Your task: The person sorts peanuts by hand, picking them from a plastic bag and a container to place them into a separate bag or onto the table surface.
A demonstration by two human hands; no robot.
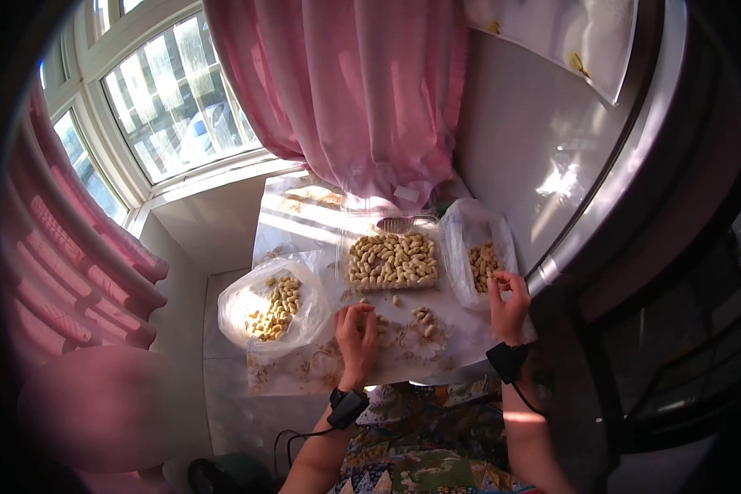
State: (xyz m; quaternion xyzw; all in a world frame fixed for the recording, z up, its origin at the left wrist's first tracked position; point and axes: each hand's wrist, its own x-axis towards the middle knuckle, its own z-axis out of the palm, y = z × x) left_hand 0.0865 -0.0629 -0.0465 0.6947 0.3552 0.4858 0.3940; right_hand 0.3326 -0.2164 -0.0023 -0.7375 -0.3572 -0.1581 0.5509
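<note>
My left hand (356, 337) is over the front of the table, its fingers curled together beside a few loose peanuts. What it holds, if anything, is too small to make out. My right hand (510, 306) is at the near edge of the right plastic bag (456, 226), thumb and fingers pinched; I cannot make out anything between them. Unshelled peanuts (482, 262) lie in that bag. A clear plastic box (356, 285) between the hands and the curtain is filled with peanuts (393, 258). To the left, an open plastic bag (314, 317) contains more peanuts (278, 306).
A small pile of peanuts (425, 319) rests on the patterned tablecloth (305, 362). Behind the table hangs a pink curtain (346, 90), with a window (181, 99) at left. A grey wall panel (514, 136) borders the right side.
</note>
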